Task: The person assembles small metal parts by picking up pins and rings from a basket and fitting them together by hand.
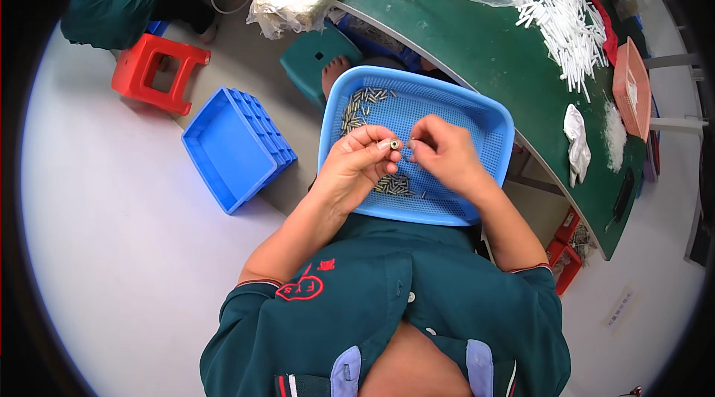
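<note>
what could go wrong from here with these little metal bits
The small metal part sits in the fingertips of the left hand, so it might slip and drop among the loose metal pieces.

The blue basket appears to rest on the person's lap, beside the green table; a shift of the legs could tip it and spill the pieces.

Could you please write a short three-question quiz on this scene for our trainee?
1. Which of the person's hands holds the small ring-ended metal part?
2. True or false: loose metal pieces lie in the blue basket.
3. Where does the white glove lie?
A. On the red stool
B. On the green table
C. In the blue crate

Key: 1. The left hand; 2. True; 3. B.
</note>
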A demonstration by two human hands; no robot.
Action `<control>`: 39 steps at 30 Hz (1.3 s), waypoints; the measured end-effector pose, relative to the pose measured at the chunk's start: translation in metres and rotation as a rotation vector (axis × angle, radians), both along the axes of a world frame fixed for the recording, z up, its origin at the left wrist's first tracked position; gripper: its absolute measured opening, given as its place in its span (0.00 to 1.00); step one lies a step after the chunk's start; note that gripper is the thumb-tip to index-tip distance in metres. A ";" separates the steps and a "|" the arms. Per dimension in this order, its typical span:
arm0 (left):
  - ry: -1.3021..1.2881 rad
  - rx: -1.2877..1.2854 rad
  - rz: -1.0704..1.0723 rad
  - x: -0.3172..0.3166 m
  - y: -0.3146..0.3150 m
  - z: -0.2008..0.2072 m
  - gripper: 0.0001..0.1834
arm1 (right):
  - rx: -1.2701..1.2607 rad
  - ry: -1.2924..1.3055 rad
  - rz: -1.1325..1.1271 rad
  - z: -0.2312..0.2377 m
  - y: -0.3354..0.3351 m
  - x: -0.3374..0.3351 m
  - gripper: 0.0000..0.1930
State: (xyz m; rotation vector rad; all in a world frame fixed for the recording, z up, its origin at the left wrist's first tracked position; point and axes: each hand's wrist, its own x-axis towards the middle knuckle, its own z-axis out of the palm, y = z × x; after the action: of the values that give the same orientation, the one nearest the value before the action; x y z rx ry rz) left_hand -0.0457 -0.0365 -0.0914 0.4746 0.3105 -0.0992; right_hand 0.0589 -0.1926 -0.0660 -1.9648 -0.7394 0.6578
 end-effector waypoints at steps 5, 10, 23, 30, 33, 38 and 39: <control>0.018 0.004 -0.004 0.002 -0.002 -0.002 0.06 | 0.191 0.419 -0.067 0.017 -0.007 0.007 0.03; 0.043 0.020 -0.024 0.002 -0.005 0.002 0.05 | 0.149 0.194 0.007 0.019 -0.007 0.005 0.04; 0.059 0.061 -0.045 0.000 -0.009 0.005 0.06 | 0.191 0.056 0.021 0.016 -0.005 0.000 0.04; 0.043 0.058 -0.085 0.003 -0.009 0.006 0.07 | 0.228 0.034 0.024 0.019 0.002 -0.002 0.07; -0.003 -0.083 -0.144 0.009 -0.004 0.009 0.09 | 0.281 -0.010 0.039 0.023 0.006 0.001 0.08; -0.025 -0.079 -0.100 0.016 0.000 0.016 0.09 | 0.327 -0.115 -0.007 0.025 0.011 0.003 0.07; -0.025 -0.065 -0.084 0.017 0.000 0.017 0.08 | 0.355 -0.099 -0.030 0.024 0.011 0.003 0.06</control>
State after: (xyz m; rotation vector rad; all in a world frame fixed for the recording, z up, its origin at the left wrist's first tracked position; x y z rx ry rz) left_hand -0.0289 -0.0360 -0.0742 0.4242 0.2625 -0.1846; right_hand 0.0623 -0.1813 -0.0421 -1.6859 -0.8245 0.3823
